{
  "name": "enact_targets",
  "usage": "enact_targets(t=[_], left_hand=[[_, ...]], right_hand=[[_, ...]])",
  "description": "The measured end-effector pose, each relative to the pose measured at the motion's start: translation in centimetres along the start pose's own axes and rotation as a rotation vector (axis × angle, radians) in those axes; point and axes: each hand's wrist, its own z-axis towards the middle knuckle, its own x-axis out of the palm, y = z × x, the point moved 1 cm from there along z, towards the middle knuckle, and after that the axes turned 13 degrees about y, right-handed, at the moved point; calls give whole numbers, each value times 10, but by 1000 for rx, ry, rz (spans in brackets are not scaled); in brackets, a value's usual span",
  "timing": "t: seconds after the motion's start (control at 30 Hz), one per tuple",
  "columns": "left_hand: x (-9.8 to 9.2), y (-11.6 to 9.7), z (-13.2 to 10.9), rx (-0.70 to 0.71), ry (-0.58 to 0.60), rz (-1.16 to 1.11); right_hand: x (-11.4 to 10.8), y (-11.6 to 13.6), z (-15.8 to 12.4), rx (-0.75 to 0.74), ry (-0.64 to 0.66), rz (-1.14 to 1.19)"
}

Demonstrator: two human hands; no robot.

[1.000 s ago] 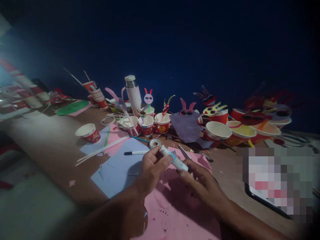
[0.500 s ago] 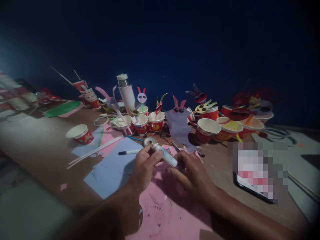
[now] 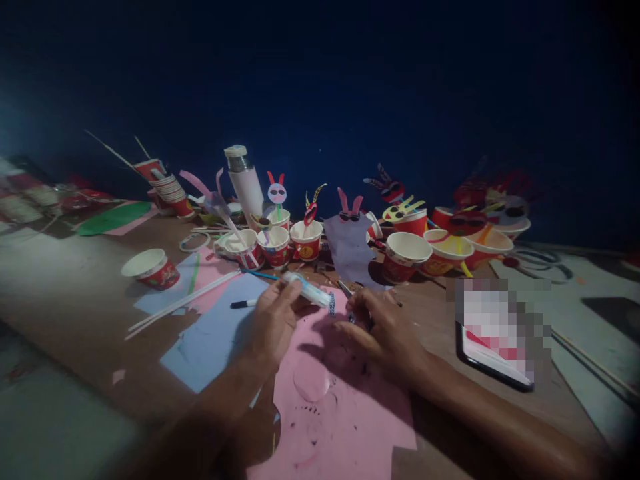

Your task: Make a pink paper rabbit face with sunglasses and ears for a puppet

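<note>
My left hand (image 3: 274, 319) is closed around a glue stick (image 3: 313, 291), a white and light-blue tube pointing right and slightly down. My right hand (image 3: 383, 327) is just right of the tube, apart from it, fingers curled; what they hold, if anything, is hidden. A thin pointed metal blade (image 3: 344, 288) shows behind its fingertips; I cannot tell whether they touch it. Beneath both hands is pink paper (image 3: 350, 427) with dark marks and a round pink disc (image 3: 311, 378). A small dark-patterned piece (image 3: 331, 303) shows at the tube's right end.
Paper cups (image 3: 407, 257) with paper animal faces line the back, near a white flask (image 3: 246, 187). Blue paper (image 3: 200, 350), a marker (image 3: 243, 304), white sticks (image 3: 183, 303) and a tilted cup (image 3: 157, 270) are left. A phone (image 3: 493, 367) lies right.
My hands have moved apart: the left, with the glue stick, went slightly left and up, and the right drew away from the tube's end. The whole view has shifted a little.
</note>
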Motion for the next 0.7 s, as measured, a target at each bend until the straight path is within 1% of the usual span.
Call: enact_targets(t=[0.07,0.17,0.3,0.47,0.57,0.7], left_hand=[[-8,-7,2,81,-53,40],[-15,-18,3,204,-96,84],[-23,-33,5,370,-175,138],[-37,-50,8,506,-275,173],[-40,-52,6,538,-303,198],[-36,-47,3,492,-261,263]], right_hand=[[-5,-8,2,39,14,72],[-10,-14,5,67,-8,118],[-8,-16,6,16,11,71],[0,-21,5,-47,66,17],[5,-25,4,-60,95,-2],[9,-28,2,-62,116,-22]])
